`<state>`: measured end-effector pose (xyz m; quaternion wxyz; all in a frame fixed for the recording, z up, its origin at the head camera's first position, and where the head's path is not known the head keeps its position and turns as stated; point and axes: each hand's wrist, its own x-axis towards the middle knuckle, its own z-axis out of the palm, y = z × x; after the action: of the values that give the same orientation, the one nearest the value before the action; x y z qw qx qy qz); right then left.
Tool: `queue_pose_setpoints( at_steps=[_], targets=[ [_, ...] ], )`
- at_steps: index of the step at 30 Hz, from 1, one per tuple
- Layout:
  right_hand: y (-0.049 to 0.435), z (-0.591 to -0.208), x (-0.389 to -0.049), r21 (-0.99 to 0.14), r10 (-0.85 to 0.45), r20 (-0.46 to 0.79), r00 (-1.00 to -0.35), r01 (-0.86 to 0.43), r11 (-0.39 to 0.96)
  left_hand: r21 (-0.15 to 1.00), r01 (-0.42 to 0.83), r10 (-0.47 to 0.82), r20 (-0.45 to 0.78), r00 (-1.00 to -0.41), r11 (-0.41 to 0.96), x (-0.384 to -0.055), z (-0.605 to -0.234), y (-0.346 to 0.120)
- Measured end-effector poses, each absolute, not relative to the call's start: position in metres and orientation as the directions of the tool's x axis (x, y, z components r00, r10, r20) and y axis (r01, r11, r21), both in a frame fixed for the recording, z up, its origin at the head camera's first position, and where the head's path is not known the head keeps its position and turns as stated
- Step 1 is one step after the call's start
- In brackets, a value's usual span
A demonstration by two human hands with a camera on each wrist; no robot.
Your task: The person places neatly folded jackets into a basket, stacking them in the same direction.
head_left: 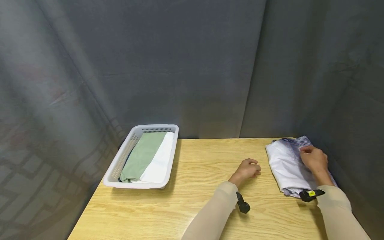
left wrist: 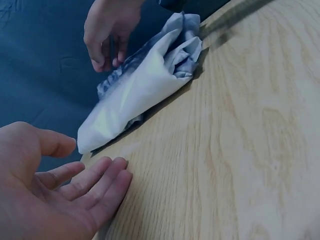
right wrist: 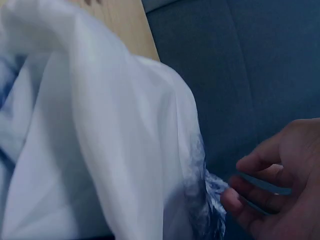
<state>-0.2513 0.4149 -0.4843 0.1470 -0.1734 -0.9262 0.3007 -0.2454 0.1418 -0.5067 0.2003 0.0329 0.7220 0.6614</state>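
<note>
A folded white cloth with a blue-grey pattern [head_left: 288, 163] lies at the back right of the table; its exact kind cannot be told. Over its far right part is my right hand [head_left: 315, 160], fingers loosely bent. In the right wrist view the fingertips [right wrist: 232, 197] come close to the cloth's dark blue edge [right wrist: 212, 205]; whether they touch it is unclear. My left hand [head_left: 247, 169] hovers left of the cloth, holding nothing. Its fingers [left wrist: 102, 187] are relaxed and spread a little, with the thumb near the cloth's white corner [left wrist: 90, 140].
On the left of the wooden table [head_left: 207, 160] stands a white plastic basket [head_left: 108, 178]. Inside it lie a folded green cloth [head_left: 144, 153] and a white cloth [head_left: 159, 163]. Grey curtains [head_left: 192, 66] hang behind the table and along both sides.
</note>
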Motion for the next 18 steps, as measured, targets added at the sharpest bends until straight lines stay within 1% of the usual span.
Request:
queue_pose_setpoints(
  at_steps=[3, 7, 10, 14, 18],
  targets=[
    [0.417, -0.487, -0.25, -0.611, 0.435, 0.186, -0.881, 0.243, 0.753, 0.97, -0.204, 0.338, -0.236, -0.911, 0.128, -0.242, -0.507, 0.143],
    [0.419, -0.489, -0.249, -0.588, 0.431, 0.234, -0.872, 0.226, 0.777, 0.97, -0.198, 0.375, -0.238, -0.896, 0.143, -0.237, -0.507, 0.148],
    [0.421, -0.49, -0.248, -0.573, 0.441, 0.236, -0.866, 0.243, 0.783, 0.969, -0.194, 0.41, -0.24, -0.88, 0.151, -0.235, -0.507, 0.152],
    [0.425, -0.49, -0.247, -0.564, 0.465, 0.122, -0.877, 0.324, 0.76, 0.973, -0.192, 0.465, -0.229, -0.855, 0.126, -0.236, -0.512, 0.157],
    [0.43, -0.489, -0.245, -0.548, 0.46, -0.006, -0.888, 0.388, 0.741, 0.973, -0.207, 0.504, -0.228, -0.833, 0.099, -0.239, -0.517, 0.159]
  ],
)
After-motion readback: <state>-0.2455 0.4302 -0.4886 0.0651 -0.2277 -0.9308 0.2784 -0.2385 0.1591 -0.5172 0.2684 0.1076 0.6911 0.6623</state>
